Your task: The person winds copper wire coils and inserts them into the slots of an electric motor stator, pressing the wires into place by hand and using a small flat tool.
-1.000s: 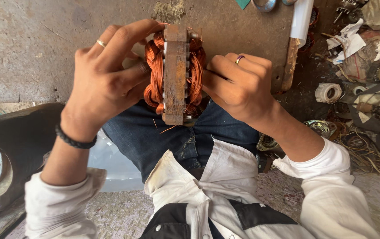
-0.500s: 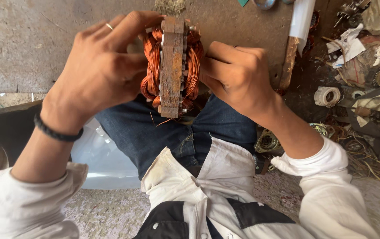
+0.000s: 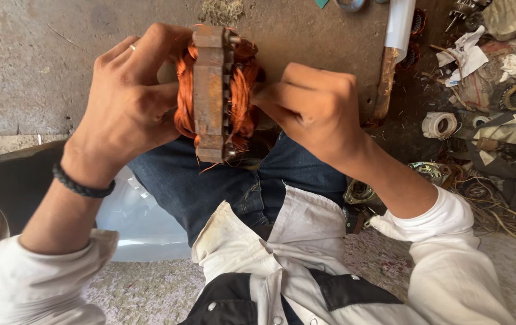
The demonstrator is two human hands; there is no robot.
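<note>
A person sits and looks down at two bare hands in the upper middle of the frame. Between them is a rusty metal motor core point(image 3: 210, 90), a brown block standing on its edge, with shiny orange copper wire point(image 3: 241, 96) bulging out on both sides. The core is held up above the person's blue jeans point(image 3: 210, 186).

The left hand point(image 3: 129, 99) is on the left of the frame. Its fingers are wrapped over the top and side of the core, clamped on it. There is a ring on one finger and a black braided band point(image 3: 80, 183) around the wrist.

The right hand point(image 3: 315, 111) is just to the right of the core. Its fingers are curled together and the tips press into the copper wire. I cannot tell if it pinches a strand, because the fingertips are hidden.

Behind the hands is a grey concrete floor point(image 3: 41, 60). In the upper right a long tool with a white handle point(image 3: 399, 27) lies on a brown board. Farther right is a messy pile of scraps point(image 3: 498, 66), with a small roll of pale tape point(image 3: 439, 125) near it. Loose tangled wire point(image 3: 504, 210) lies at the right edge. The person wears a white shirt point(image 3: 258, 253) with black parts at the bottom of the frame.
</note>
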